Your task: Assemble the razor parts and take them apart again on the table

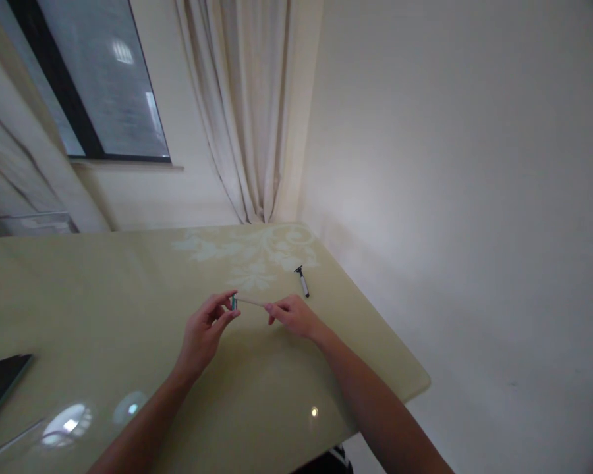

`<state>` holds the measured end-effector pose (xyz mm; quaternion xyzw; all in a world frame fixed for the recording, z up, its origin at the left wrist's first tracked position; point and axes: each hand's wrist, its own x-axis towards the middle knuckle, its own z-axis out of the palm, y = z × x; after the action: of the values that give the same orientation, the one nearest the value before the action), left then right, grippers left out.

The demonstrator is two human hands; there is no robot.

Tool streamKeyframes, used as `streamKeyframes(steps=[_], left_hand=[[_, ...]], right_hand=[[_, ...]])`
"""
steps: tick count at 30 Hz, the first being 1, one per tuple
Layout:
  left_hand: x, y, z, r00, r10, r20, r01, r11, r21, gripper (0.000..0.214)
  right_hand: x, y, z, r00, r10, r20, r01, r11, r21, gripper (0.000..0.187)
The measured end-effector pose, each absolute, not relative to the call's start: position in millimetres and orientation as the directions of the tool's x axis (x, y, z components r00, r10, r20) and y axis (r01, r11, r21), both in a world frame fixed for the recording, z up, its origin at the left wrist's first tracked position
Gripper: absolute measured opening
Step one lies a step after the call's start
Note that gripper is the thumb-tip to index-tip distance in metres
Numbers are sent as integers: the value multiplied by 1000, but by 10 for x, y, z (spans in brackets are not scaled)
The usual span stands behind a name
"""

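Note:
Between thumb and fingertips, my left hand (208, 329) pinches a small, narrow teal-and-dark piece (234, 303), held upright above the table. Its size and shape resemble a razor cartridge, but the details are too small to tell. My right hand (292, 315) is closed on one end of a thin pale stick (250, 301), which looks like a cotton swab. The stick's far end reaches the top part of the teal-and-dark piece. Just beyond my right hand, a razor (302, 282) with a dark head and a grey-and-black handle lies on the table.
The glossy pale-yellow table (128, 296) has a white floral pattern at its far corner. A dark flat object (2, 382) lies at the left edge, near a thin pale rod (12, 440). A wall (449, 230) borders the right side; a curtain (250, 118) hangs behind.

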<state>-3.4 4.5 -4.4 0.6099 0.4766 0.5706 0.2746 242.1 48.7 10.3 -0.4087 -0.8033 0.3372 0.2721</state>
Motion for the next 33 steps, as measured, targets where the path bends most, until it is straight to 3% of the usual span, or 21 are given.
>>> streamKeyframes(steps=[7, 12, 33], left_hand=[[-26, 39, -33, -100, 900, 425, 267, -387, 883, 42], [-42, 52, -39, -103, 898, 427, 275, -387, 880, 40], [-33, 29, 6, -106, 899, 424, 285, -381, 879, 39]], right_hand=[[2431, 491, 95, -561, 811, 168, 432, 460, -776, 71], [2453, 521, 74, -497, 850, 175, 505, 447, -738, 72], [2452, 495, 91, -551, 817, 170, 404, 439, -803, 69]])
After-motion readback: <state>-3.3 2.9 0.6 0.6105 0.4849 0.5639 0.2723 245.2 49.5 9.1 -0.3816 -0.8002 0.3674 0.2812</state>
